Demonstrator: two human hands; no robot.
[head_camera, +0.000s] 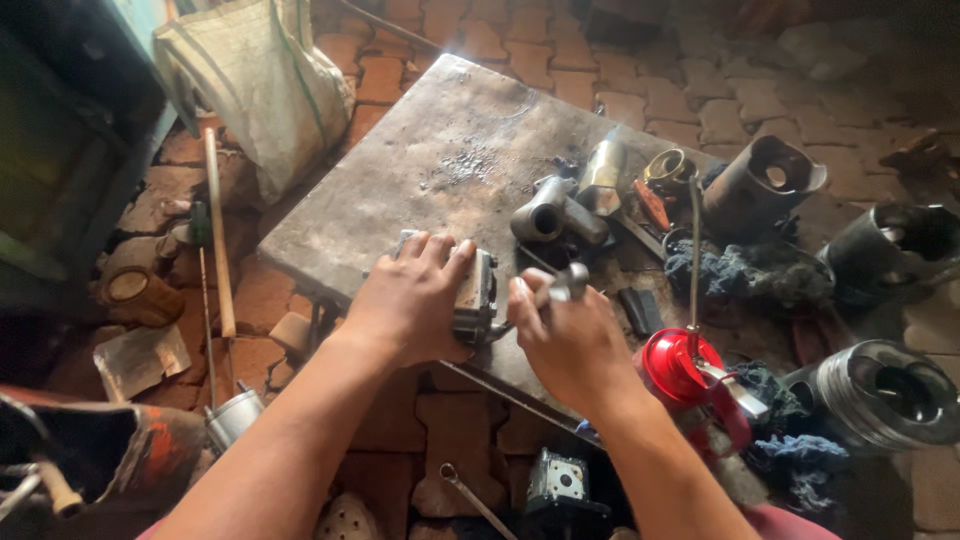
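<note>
left hand (415, 298) on metal block (474, 290) at table edge (330, 288), right hand (565, 338) gripping tool (561, 287)

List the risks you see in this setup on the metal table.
1. The grey metal block sits near the table edge, steadied only by the left hand; it could slide off.
2. The right hand works a metal tool close to the left fingers; a slip might pinch them.
3. The red oil can stands beside the right forearm and could be knocked over.
</note>
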